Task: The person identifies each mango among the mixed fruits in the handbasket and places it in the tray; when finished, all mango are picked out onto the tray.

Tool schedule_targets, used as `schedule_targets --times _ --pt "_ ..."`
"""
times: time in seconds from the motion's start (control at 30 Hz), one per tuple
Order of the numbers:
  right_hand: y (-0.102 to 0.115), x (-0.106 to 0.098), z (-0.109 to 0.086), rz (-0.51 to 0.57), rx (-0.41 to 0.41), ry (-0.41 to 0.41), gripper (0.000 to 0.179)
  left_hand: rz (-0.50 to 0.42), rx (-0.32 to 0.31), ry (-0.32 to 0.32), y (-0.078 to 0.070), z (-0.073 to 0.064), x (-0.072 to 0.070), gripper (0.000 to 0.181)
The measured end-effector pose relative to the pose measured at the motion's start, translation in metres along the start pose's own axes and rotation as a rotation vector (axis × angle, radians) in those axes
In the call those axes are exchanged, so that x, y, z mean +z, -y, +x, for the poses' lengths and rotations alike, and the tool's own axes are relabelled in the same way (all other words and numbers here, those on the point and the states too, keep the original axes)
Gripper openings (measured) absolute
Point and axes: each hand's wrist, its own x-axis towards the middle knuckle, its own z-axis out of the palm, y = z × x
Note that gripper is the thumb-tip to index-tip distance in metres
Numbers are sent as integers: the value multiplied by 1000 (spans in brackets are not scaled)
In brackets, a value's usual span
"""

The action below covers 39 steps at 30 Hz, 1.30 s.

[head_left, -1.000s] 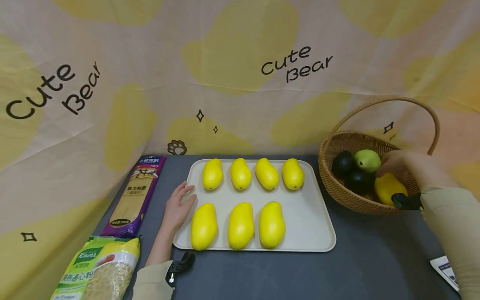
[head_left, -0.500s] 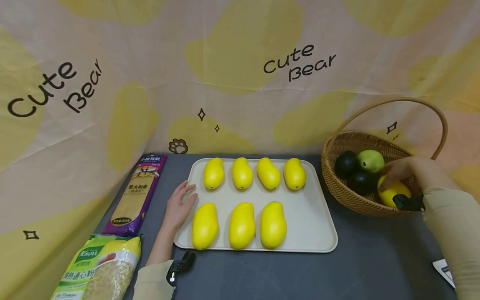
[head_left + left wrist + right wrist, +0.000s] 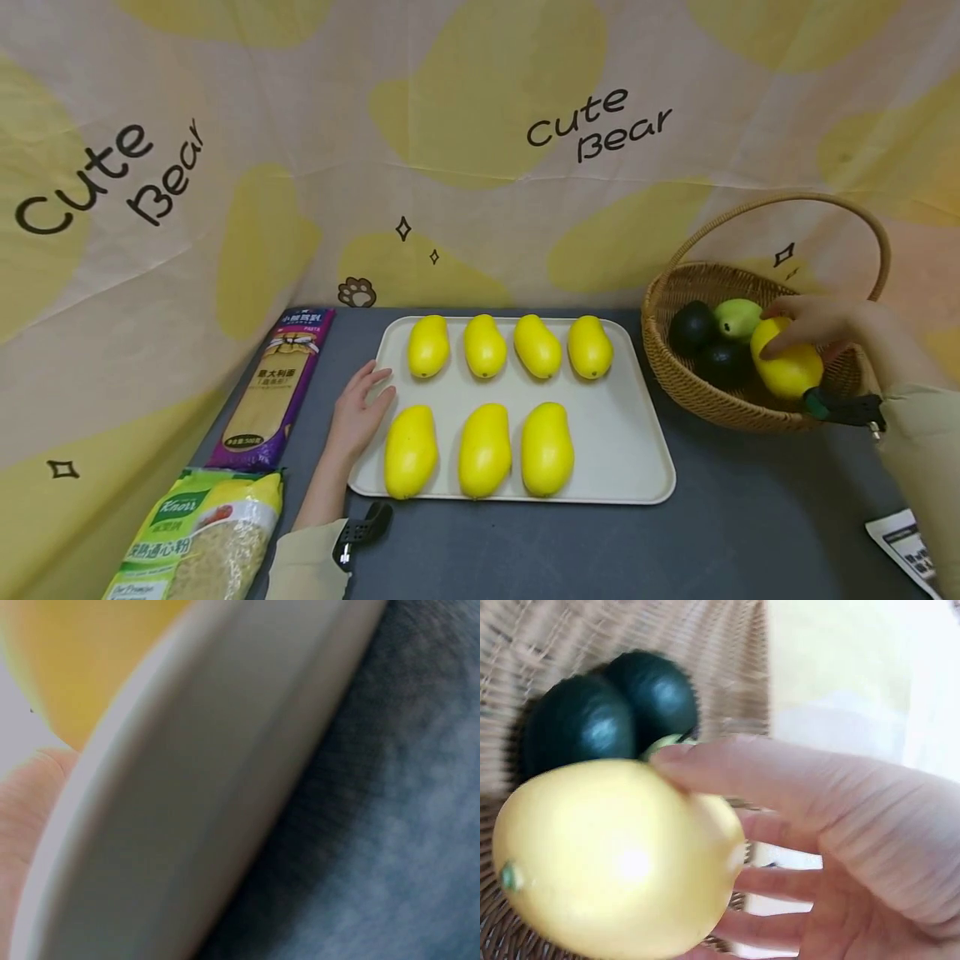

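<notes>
My right hand grips a yellow mango inside the wicker basket, thumb on one side and fingers on the other. The right wrist view shows this mango close up, with two dark green avocados behind it. A light green fruit lies beside the avocados in the basket. On the left, my left hand rests at the left rim of a white tray, fingers relaxed. Two rows of yellow mangoes lie on that tray. The tray's rim fills much of the left wrist view.
A purple pasta packet and a green-yellow Knorr bag lie left of the tray. The basket's tall handle arches over its opening. A printed white card lies at the right. Patterned cloth hangs behind the table.
My right hand has taken hold of the mango in the basket and raised it slightly. The left hand stays by the tray's rim.
</notes>
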Motion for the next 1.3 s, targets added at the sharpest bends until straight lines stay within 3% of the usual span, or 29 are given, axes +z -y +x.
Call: schedule_targets --times 0.13,0.23,0.47,0.6,0.8,0.87,0.93,1.07,1.3 --pt "8 3 -8 -7 -108 -145 79 3 -6 -2 -2 0 0 40" --pt "17 6 -14 9 -138 -234 77 8 -14 3 -3 -1 0 41" --pt "39 24 -23 243 -157 -379 83 7 -12 6 -2 -1 0 41" --pt "48 41 -26 443 -217 -449 78 0 -9 9 -2 -1 0 41" --pt "60 69 -28 948 -373 -455 54 2 -10 7 -2 -1 -1 41" --pt "65 79 -28 1055 -412 -447 53 4 -10 7 -2 -1 -1 41" --pt "70 88 -28 1091 -429 -443 54 5 -11 6 -2 -1 -1 41" --pt "85 107 -31 1061 -447 -429 58 8 -15 7 -2 -1 -1 41" --pt "105 137 -36 819 -435 -418 69 1 -18 10 -2 -1 0 42"
